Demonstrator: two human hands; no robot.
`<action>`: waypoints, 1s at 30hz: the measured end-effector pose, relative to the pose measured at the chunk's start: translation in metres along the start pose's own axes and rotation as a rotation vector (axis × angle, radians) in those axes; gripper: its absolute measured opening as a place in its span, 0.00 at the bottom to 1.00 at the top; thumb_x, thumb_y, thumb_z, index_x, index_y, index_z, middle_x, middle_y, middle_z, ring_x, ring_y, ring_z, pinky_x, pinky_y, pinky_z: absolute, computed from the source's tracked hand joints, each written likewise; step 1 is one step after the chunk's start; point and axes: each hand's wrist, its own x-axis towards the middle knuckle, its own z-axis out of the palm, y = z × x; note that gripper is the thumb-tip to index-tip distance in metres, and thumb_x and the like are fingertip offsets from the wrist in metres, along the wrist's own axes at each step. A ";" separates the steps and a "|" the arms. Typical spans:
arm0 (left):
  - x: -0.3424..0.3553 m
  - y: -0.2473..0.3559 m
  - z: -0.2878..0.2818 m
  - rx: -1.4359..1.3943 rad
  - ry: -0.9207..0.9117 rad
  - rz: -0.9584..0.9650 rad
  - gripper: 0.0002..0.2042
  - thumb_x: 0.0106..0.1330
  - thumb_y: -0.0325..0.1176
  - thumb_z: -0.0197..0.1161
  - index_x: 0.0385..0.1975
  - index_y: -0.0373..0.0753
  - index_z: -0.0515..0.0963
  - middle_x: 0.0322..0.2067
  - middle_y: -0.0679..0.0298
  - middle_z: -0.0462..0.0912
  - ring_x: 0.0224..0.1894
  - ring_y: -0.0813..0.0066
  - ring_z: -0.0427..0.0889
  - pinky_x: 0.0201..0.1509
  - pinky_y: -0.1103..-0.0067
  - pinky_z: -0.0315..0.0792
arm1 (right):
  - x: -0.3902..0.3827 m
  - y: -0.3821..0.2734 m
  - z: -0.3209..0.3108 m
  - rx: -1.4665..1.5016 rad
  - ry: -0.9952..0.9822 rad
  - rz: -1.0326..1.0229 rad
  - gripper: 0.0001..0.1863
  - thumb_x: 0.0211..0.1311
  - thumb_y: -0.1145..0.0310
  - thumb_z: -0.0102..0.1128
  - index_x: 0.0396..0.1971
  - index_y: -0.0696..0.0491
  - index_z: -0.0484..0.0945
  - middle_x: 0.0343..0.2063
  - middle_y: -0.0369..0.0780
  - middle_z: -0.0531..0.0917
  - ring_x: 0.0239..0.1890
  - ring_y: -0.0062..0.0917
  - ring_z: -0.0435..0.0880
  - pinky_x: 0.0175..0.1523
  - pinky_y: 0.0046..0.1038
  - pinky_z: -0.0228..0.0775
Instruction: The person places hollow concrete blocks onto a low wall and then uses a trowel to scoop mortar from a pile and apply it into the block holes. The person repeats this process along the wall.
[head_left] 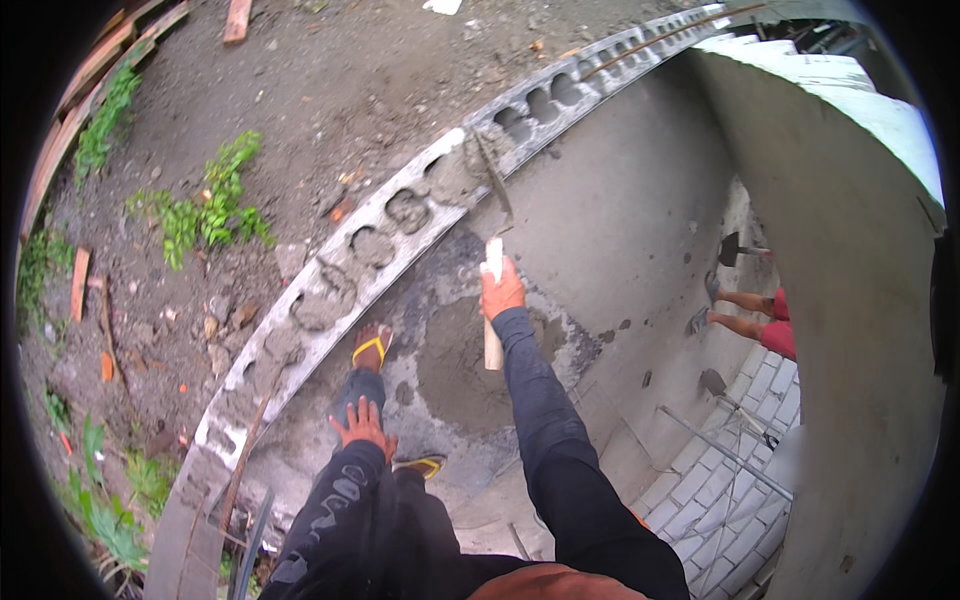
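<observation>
My right hand is wrapped around the pale wooden handle of a trowel. Its thin metal blade reaches up to the top of a hollow-block wall, touching or very near the wet mortar there. Several block cavities in that stretch are partly filled with mortar. My left hand lies on my bent leg with its fingers spread, holding nothing. Below my right forearm, a pile of wet grey mortar sits on the ground beside my feet, which wear yellow-strapped flip-flops.
A rusty bar lies along the wall's far end. Beyond the wall are dirt, weeds and wood pieces. At right, another person's legs show near a shovel, stacked pale blocks and a tall plastered wall.
</observation>
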 end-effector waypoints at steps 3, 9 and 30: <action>-0.003 0.001 0.004 0.028 0.013 -0.015 0.43 0.58 0.57 0.59 0.72 0.42 0.54 0.74 0.61 0.45 0.75 0.54 0.45 0.70 0.38 0.34 | -0.023 0.004 0.008 -0.001 -0.058 0.013 0.20 0.63 0.59 0.58 0.49 0.55 0.71 0.32 0.56 0.82 0.38 0.53 0.82 0.42 0.45 0.73; -0.005 0.003 0.008 0.073 0.000 -0.017 0.43 0.59 0.58 0.57 0.72 0.43 0.54 0.74 0.62 0.45 0.75 0.55 0.44 0.70 0.38 0.36 | -0.053 0.004 -0.004 -0.110 -0.093 -0.093 0.21 0.63 0.60 0.58 0.51 0.55 0.71 0.34 0.56 0.82 0.39 0.54 0.82 0.43 0.44 0.73; -0.007 0.012 0.006 0.030 -0.044 -0.039 0.43 0.58 0.57 0.59 0.71 0.42 0.55 0.74 0.61 0.46 0.75 0.55 0.45 0.70 0.39 0.34 | -0.150 -0.070 0.108 0.463 0.012 0.301 0.25 0.69 0.62 0.53 0.60 0.58 0.62 0.24 0.43 0.78 0.15 0.24 0.78 0.16 0.28 0.74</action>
